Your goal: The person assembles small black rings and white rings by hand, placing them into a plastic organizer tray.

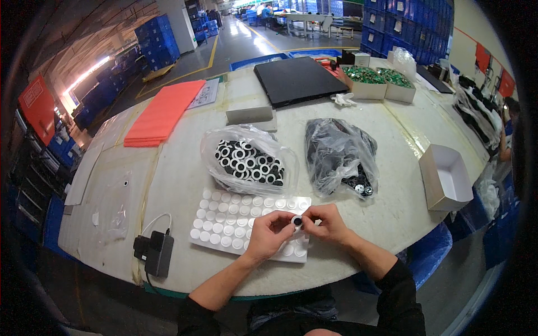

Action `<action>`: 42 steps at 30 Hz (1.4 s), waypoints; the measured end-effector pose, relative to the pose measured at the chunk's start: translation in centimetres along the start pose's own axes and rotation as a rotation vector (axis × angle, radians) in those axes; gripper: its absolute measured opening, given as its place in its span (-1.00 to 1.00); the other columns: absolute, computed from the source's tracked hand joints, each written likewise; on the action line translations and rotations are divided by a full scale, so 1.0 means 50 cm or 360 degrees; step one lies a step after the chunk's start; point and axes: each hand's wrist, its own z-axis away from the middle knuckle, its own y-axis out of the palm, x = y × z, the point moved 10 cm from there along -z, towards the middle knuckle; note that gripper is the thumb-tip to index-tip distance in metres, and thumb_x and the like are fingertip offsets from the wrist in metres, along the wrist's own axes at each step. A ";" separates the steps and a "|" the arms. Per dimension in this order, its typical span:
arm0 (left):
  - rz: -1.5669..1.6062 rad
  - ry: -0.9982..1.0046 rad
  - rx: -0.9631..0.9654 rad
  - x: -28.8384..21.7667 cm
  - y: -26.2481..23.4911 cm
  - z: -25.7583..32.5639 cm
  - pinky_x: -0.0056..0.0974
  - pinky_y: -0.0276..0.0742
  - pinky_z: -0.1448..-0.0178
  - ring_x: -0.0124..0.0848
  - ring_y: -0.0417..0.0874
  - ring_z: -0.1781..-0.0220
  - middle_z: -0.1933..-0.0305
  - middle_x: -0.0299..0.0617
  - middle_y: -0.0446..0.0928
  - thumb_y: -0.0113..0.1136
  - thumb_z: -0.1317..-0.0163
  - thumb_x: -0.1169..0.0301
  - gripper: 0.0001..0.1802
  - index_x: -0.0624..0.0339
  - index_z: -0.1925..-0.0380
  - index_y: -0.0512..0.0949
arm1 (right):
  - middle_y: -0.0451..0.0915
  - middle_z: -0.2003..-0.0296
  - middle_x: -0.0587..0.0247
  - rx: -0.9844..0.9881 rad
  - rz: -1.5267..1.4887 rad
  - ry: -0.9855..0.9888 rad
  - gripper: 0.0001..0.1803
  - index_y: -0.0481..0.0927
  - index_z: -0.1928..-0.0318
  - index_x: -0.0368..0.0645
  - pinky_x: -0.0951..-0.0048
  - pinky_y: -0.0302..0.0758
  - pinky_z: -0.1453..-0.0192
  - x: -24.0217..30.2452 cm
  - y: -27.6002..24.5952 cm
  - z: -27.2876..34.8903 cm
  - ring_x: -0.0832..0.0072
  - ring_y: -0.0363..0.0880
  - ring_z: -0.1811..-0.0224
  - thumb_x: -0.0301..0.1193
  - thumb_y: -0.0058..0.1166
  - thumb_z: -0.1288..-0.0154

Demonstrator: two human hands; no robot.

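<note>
Both hands, left hand [269,232] and right hand [325,221], pinch a small black round ring [297,222] in closed fingers above a white sheet of round pads [224,221] on the pale worktop [392,207], where a loosened grip could likely drop it.

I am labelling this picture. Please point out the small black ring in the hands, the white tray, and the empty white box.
black ring [297,222], head view, on its dark rim between the fingertips.
white tray [224,215], head view, on its left rows of round pads.
white box [453,178], head view, on its bare inner floor.
</note>
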 end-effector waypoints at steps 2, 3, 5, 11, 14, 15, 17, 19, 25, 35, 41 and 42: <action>-0.0067 0.0079 0.0042 -0.013 0.015 0.002 -0.47 0.52 0.20 -0.57 0.57 0.32 0.29 -0.22 0.60 0.19 -0.16 0.56 -0.79 0.37 0.19 0.55 | 0.55 0.62 0.14 -0.0077 0.0365 -0.0255 -0.90 0.58 0.45 -0.23 0.45 0.45 0.50 0.035 -0.004 0.005 0.43 0.53 0.63 -0.47 0.17 -0.12; -0.0183 0.0100 0.0000 -0.026 0.014 0.007 -0.47 0.51 0.18 -0.57 0.58 0.30 0.30 -0.22 0.60 0.20 -0.14 0.56 -0.80 0.36 0.21 0.56 | 0.53 0.63 0.12 -0.0052 0.0360 -0.0241 -0.89 0.57 0.46 -0.23 0.42 0.43 0.50 0.042 -0.005 0.005 0.38 0.51 0.64 -0.45 0.18 -0.12; -0.0194 0.0211 -0.0064 -0.045 0.001 0.008 -0.46 0.51 0.15 -0.57 0.60 0.28 0.31 -0.22 0.61 0.22 -0.12 0.57 -0.80 0.35 0.22 0.57 | 0.51 0.64 0.08 -0.0187 0.0537 -0.0283 -0.84 0.55 0.50 -0.22 0.37 0.41 0.51 0.046 -0.049 0.004 0.31 0.49 0.65 -0.42 0.18 -0.13; -0.0490 0.0314 -0.0266 -0.160 -0.075 0.017 -0.46 0.49 0.23 -0.57 0.58 0.36 0.35 -0.23 0.60 0.18 -0.14 0.59 -0.78 0.34 0.18 0.55 | 0.58 0.41 0.01 -0.1044 0.1391 0.0210 -0.79 0.61 0.32 -0.20 0.21 0.49 0.18 0.001 -0.313 0.027 0.13 0.57 0.29 -0.36 0.21 -0.03; -0.0730 0.0517 -0.0265 -0.243 -0.094 -0.039 -0.45 0.45 0.34 -0.57 0.52 0.43 0.45 -0.25 0.54 0.18 -0.11 0.60 -0.80 0.34 0.22 0.55 | 0.50 0.25 -0.02 -0.0982 0.1476 0.0557 -0.68 0.59 0.21 -0.22 0.16 0.46 0.07 -0.025 -0.368 0.081 0.04 0.51 0.17 -0.45 0.28 0.05; -0.1048 0.0544 -0.0294 -0.273 -0.104 -0.060 -0.42 0.45 0.35 -0.56 0.52 0.45 0.49 -0.23 0.54 0.19 -0.09 0.56 -0.79 0.33 0.23 0.56 | 0.50 0.25 -0.01 -0.0953 0.1457 0.0583 -0.70 0.59 0.22 -0.22 0.16 0.45 0.06 -0.047 -0.367 0.074 0.03 0.50 0.16 -0.45 0.27 0.04; -0.1529 0.0596 -0.0292 -0.313 -0.127 -0.112 -0.35 0.46 0.35 -0.47 0.56 0.49 0.54 -0.16 0.54 0.20 -0.03 0.52 -0.78 0.30 0.26 0.57 | 0.54 0.28 -0.01 -0.0946 0.1489 0.0545 -0.75 0.62 0.26 -0.23 0.19 0.46 0.07 -0.040 -0.349 0.060 0.07 0.53 0.18 -0.46 0.26 0.03; -0.1896 0.0620 -0.0270 -0.301 -0.171 -0.170 -0.20 0.50 0.27 -0.22 0.60 0.39 0.47 -0.02 0.57 0.18 0.03 0.52 -0.80 0.28 0.33 0.59 | 0.57 0.30 0.00 -0.0901 0.1450 0.0479 -0.76 0.63 0.27 -0.23 0.21 0.47 0.08 -0.033 -0.333 0.042 0.09 0.55 0.20 -0.47 0.26 0.03; -0.2518 0.0892 -0.0361 -0.316 -0.162 -0.154 -0.10 0.50 0.21 -0.10 0.59 0.27 0.39 0.02 0.54 0.16 0.02 0.55 -0.86 0.27 0.39 0.56 | 0.63 0.46 0.05 -0.1144 0.1318 0.0213 -0.78 0.66 0.22 -0.21 0.38 0.51 0.24 -0.023 -0.346 0.049 0.30 0.62 0.44 -0.47 0.18 -0.08; -0.1803 0.0290 -0.0403 -0.197 -0.266 0.173 -0.29 0.49 0.28 -0.30 0.58 0.38 0.37 -0.12 0.54 0.34 0.01 0.43 -0.82 0.23 0.38 0.61 | 0.62 0.41 0.31 -0.0854 -0.0010 -0.0003 -0.87 0.59 0.25 -0.34 0.64 0.46 0.28 0.001 -0.227 0.014 0.66 0.54 0.41 -0.56 0.14 -0.18; -0.2010 0.0418 -0.0276 -0.148 -0.270 0.180 -0.27 0.50 0.25 -0.25 0.57 0.31 0.35 -0.14 0.53 0.35 0.00 0.37 -0.77 0.19 0.33 0.61 | 0.63 0.46 0.26 -0.0331 -0.0064 0.0028 -0.90 0.61 0.30 -0.35 0.62 0.50 0.30 0.015 -0.048 -0.003 0.62 0.59 0.42 -0.56 0.15 -0.17; -0.2109 0.0486 -0.0171 -0.150 -0.256 0.176 -0.26 0.51 0.24 -0.24 0.57 0.29 0.34 -0.15 0.52 0.34 -0.01 0.37 -0.77 0.19 0.32 0.60 | 0.64 0.46 0.25 -0.0270 -0.0156 0.0104 -0.90 0.62 0.30 -0.35 0.61 0.50 0.29 -0.003 -0.033 -0.002 0.61 0.59 0.42 -0.56 0.15 -0.17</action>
